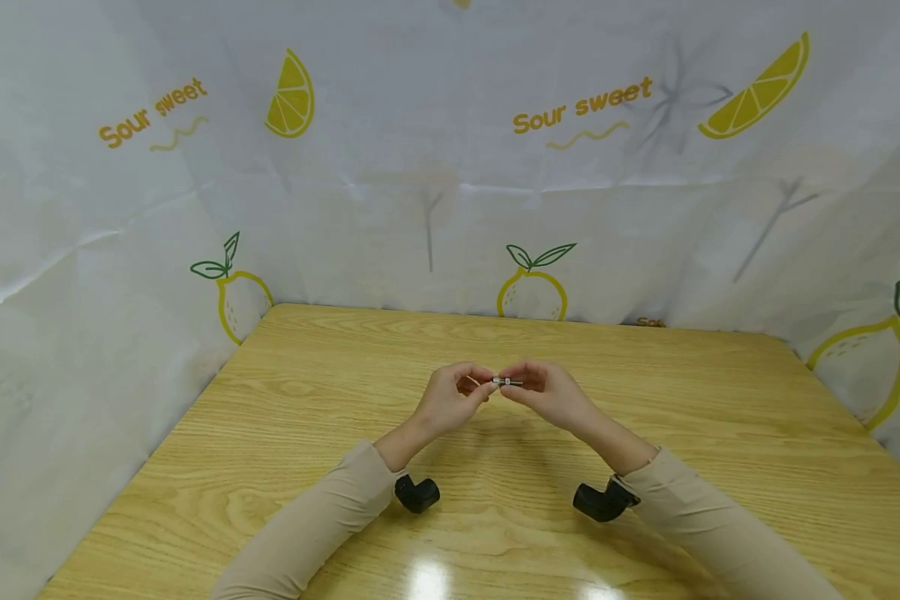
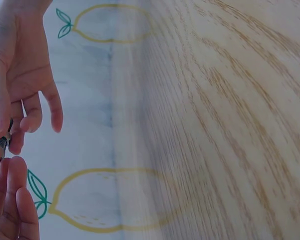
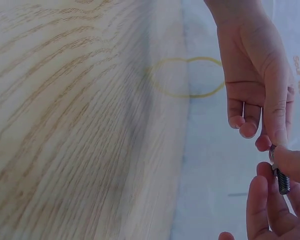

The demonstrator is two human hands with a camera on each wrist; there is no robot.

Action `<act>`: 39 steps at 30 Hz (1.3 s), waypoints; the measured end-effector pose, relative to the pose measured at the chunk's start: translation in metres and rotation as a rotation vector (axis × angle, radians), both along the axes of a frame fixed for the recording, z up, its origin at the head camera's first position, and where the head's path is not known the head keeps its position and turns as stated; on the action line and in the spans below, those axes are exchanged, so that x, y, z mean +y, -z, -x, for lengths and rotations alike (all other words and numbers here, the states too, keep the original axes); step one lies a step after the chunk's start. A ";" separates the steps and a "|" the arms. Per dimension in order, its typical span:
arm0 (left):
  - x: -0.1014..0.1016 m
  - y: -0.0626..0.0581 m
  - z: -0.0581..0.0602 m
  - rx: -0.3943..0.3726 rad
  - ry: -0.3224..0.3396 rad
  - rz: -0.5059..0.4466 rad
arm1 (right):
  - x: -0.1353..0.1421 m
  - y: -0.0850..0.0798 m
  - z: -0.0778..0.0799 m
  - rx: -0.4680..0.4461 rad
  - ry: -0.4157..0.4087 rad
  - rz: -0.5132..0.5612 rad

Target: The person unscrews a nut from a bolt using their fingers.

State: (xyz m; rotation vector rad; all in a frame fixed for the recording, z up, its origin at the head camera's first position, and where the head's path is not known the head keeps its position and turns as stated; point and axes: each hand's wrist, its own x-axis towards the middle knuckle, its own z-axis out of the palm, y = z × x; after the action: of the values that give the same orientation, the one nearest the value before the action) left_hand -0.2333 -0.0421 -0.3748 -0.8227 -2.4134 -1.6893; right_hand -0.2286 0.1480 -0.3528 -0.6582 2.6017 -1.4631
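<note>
Both hands meet over the middle of the table. My left hand (image 1: 448,402) pinches one end of a small metal bolt (image 3: 284,185) between thumb and fingertips. From the other side, my right hand (image 1: 553,397) has its thumb and a fingertip on a nut (image 3: 275,169) around the bolt's shank. The dark threaded end juts toward the right palm. In the left wrist view, fingers partly cover the bolt (image 2: 1,142). The right hand's other fingers are loosely bent, and the bolt's held end is mostly hidden by the left fingertips.
Under the hands lies a wood-grain table (image 1: 307,467). A white lemon-printed cloth (image 1: 390,242) hangs behind it and along the sides. Black wrist cameras (image 1: 417,495) stick out inward from both beige sleeves (image 1: 322,517).
</note>
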 end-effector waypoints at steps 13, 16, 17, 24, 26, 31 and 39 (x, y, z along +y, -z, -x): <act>0.000 0.002 0.002 -0.014 -0.005 0.011 | 0.000 0.000 0.000 -0.049 -0.028 -0.007; 0.000 0.002 0.002 -0.013 -0.006 0.009 | 0.000 0.000 0.000 -0.036 -0.013 -0.029; 0.000 0.002 0.002 -0.013 -0.006 0.006 | 0.001 0.000 0.000 -0.024 -0.002 -0.036; -0.001 0.002 0.002 0.018 0.001 -0.009 | -0.001 -0.001 -0.001 -0.002 0.038 0.013; -0.001 0.002 0.002 0.029 0.003 -0.011 | -0.001 -0.001 -0.001 0.000 0.032 0.023; 0.000 0.003 0.002 0.006 -0.004 -0.004 | -0.001 0.001 0.001 -0.007 -0.011 0.015; 0.000 0.003 0.003 -0.012 -0.006 -0.008 | -0.001 -0.001 -0.001 -0.012 0.032 0.015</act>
State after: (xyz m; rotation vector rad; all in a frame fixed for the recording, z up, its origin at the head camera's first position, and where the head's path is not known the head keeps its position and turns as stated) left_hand -0.2360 -0.0426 -0.3777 -0.8054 -2.4125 -1.7056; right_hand -0.2272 0.1468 -0.3517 -0.6111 2.6068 -1.4923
